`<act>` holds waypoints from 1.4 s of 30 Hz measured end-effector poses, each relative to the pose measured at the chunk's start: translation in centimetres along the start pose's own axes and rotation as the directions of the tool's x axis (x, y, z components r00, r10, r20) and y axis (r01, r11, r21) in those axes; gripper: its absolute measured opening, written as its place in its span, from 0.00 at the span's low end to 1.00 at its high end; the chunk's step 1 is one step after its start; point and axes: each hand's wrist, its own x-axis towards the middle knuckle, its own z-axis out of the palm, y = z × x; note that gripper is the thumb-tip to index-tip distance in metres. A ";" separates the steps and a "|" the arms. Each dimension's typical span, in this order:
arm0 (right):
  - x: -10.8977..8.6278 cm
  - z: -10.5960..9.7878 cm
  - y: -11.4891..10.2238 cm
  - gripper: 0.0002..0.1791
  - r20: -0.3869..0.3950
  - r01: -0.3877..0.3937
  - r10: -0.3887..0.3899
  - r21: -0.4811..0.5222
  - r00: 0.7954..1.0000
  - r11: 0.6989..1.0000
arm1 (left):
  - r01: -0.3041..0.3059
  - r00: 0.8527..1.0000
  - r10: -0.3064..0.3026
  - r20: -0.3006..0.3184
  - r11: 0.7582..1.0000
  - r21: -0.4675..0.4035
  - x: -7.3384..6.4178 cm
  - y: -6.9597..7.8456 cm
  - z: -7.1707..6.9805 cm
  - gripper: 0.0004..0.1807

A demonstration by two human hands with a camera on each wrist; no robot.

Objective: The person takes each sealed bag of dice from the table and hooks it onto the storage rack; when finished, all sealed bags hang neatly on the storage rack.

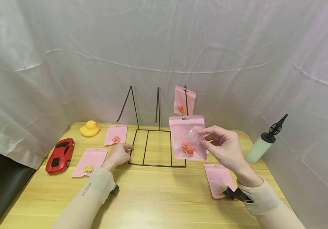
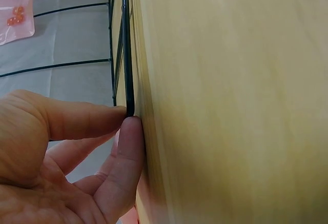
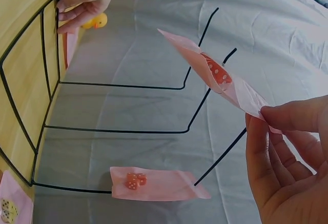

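My right hand (image 1: 224, 144) pinches the side edge of a pink zip bag (image 1: 188, 127) between thumb and fingers. Orange dice with white dots lie at the bottom of this bag, which is held up in front of the black wire rack (image 1: 158, 166). In the right wrist view the bag looks tilted and overlaps the rack's prongs. At the rack's left front corner, my left hand (image 1: 119, 156) pinches the base wire, as the thumb and finger (image 2: 130, 142) show in the left wrist view. Another pink bag (image 1: 178, 95) with orange dice hangs on the rack's right prong.
On the left lie a pink bag with red dice (image 1: 118, 131) and one with yellow dice (image 1: 95, 156), near a yellow rubber duck (image 1: 90, 128) and a red toy car (image 1: 61, 156). A pink bag (image 1: 216, 175) is under my right wrist. A pale hand pump (image 1: 259, 148) stands far right.
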 end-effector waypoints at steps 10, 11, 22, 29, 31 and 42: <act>0.2 0.1 0.6 0.16 -0.009 -0.033 0.033 0.038 0.999 0.999 | 0.001 1.000 -0.001 0.012 1.000 -0.010 -1.8 1.6 -0.9 0.32; 0.1 0.1 0.7 0.16 -0.008 -0.035 0.035 0.039 0.999 0.999 | 0.001 1.000 0.000 0.007 1.000 -0.010 -1.6 1.2 -0.7 0.32; 0.3 0.1 1.8 0.16 -0.014 -0.050 0.050 0.034 0.999 0.998 | 0.040 0.999 -0.039 0.019 0.999 -0.018 -2.2 1.8 -1.0 0.33; 0.6 0.2 2.5 0.15 -0.043 -0.094 0.093 -0.015 0.995 0.995 | 0.023 1.000 -0.023 0.009 1.000 -0.006 -0.9 0.4 -0.5 0.33; 0.7 0.2 2.5 0.15 -0.051 -0.101 0.100 -0.012 0.994 0.995 | 0.025 1.000 -0.025 0.010 1.000 -0.003 -1.0 0.5 -0.6 0.33; 0.9 0.3 3.3 0.16 -0.102 -0.094 0.093 0.003 0.990 0.996 | 0.024 1.000 -0.023 0.021 0.998 -0.051 -1.1 1.2 -0.5 0.33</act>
